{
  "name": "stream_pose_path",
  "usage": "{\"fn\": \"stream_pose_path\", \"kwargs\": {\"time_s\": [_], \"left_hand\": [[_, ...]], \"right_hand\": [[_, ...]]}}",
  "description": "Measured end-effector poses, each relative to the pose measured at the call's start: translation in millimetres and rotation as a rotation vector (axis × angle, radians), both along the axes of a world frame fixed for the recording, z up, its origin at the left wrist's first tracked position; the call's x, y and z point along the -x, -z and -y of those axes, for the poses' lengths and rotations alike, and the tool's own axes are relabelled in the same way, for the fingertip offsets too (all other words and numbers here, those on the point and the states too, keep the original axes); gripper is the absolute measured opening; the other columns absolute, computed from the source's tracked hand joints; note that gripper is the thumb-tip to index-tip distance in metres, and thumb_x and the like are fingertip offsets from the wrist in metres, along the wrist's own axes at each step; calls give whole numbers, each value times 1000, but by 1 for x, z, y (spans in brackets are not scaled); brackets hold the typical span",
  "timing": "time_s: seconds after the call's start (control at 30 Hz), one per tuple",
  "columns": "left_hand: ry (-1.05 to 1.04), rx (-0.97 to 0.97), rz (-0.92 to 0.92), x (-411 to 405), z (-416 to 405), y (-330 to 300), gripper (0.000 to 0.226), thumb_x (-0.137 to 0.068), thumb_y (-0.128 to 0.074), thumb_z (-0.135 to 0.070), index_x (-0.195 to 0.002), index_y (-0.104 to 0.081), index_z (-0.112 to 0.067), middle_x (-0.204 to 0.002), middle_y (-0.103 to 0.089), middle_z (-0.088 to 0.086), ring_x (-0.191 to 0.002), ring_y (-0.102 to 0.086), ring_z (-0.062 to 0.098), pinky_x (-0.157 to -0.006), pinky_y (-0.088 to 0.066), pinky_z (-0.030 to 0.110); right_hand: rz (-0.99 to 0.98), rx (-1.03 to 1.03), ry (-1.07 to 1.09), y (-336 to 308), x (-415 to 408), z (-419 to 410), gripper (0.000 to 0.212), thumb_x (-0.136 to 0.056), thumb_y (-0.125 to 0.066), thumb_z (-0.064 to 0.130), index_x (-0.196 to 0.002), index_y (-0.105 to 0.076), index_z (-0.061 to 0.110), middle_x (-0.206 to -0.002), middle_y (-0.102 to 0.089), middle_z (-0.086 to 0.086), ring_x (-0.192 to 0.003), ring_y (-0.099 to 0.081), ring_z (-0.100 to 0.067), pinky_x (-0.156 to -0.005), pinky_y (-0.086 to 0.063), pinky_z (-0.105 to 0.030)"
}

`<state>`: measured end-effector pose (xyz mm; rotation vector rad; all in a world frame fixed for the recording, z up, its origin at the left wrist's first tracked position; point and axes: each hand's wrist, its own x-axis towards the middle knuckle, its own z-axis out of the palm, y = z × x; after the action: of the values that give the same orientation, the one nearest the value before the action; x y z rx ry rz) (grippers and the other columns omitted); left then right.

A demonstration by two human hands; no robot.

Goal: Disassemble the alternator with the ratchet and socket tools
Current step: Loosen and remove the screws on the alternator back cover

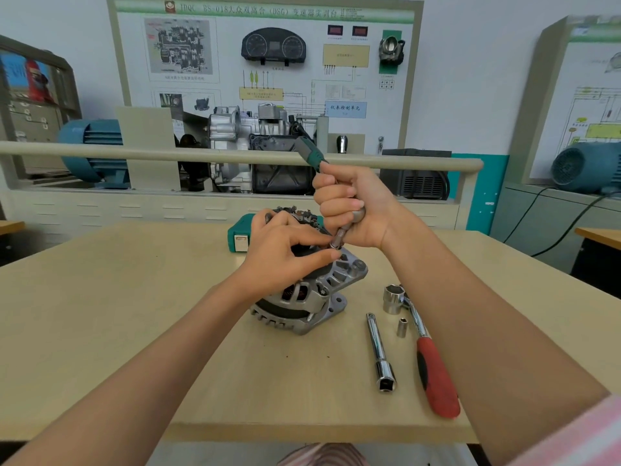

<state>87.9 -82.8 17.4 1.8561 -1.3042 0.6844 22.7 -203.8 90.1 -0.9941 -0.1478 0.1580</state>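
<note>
The alternator sits mid-table, tilted on its side directly ahead of the person, under both hands. The right hand clenches a green-handled ratchet whose long axis rises away and leftward; its small socket points down onto the housing's upper edge. The left hand, nearer the body of the unit, rests on top with fingertips pinching beside the socket (probably steadying it on the fastener). The teal tool case behind is mostly hidden; its contents cannot be seen.
</note>
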Motion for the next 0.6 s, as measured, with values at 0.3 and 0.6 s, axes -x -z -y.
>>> {"fn": "stream_pose_path", "kwargs": {"time_s": [0.3,0.6], "left_hand": [[-23,25,47,-3,1,4,18,-80,-64,-42,-96,-72,-36,-92,-68,-21,-84,-40,8,-91,-9,18],[-26,51,3,0,3,3,15,-76,-70,-44,-89,-65,-45,-85,-68,-22,-83,-44,10,-90,-12,15]], "right_hand": [[270,-547,992,23,-7,-30,30,-102,-28,20,-73,-34,11,-51,-39,-1,-30,-34,-9,-36,-35,-16],[64,-135,387,8,2,-8,38,-100,-37,29,-63,-38,19,-35,-29,11,-25,-28,-3,-29,-24,-12]]}}
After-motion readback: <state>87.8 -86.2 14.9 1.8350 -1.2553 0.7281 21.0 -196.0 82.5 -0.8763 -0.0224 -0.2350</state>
